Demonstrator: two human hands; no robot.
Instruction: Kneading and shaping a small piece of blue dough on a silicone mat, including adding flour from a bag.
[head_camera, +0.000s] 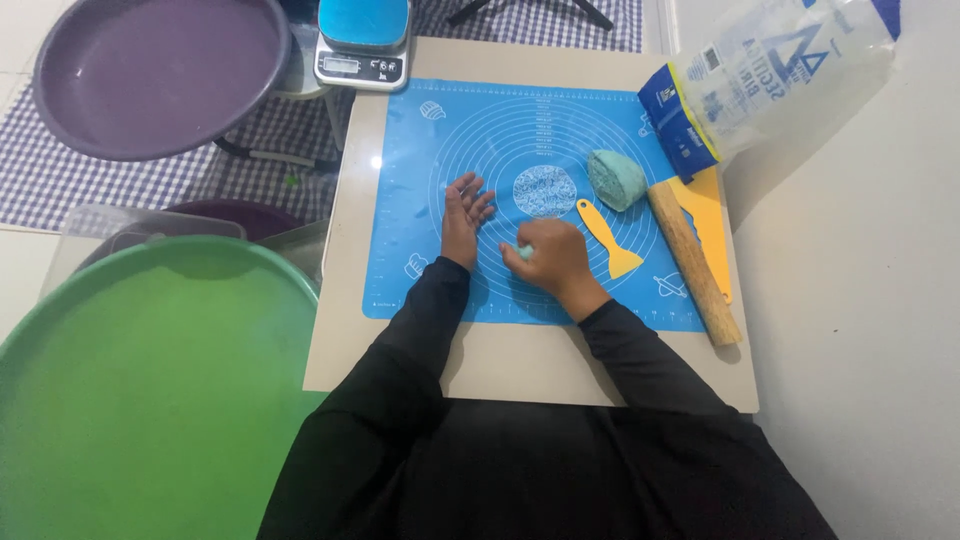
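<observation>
Soft teal dough lump (526, 251) under right hand (556, 262)

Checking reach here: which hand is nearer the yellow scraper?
Right. The right hand lies just left of the yellow scraper, closed on a small dough piece. The left hand lies flat farther left on the blue mat.

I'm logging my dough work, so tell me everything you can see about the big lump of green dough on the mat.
The big lump of green dough is a pale teal-green, rounded mound with a slightly creased, matte surface that looks soft. It sits whole on the blue silicone mat, toward its right side, just right of the speckled floured patch. The wooden rolling pin lies close at its right; whether they touch cannot be told. The yellow scraper lies just below it. Neither hand touches it.
</observation>
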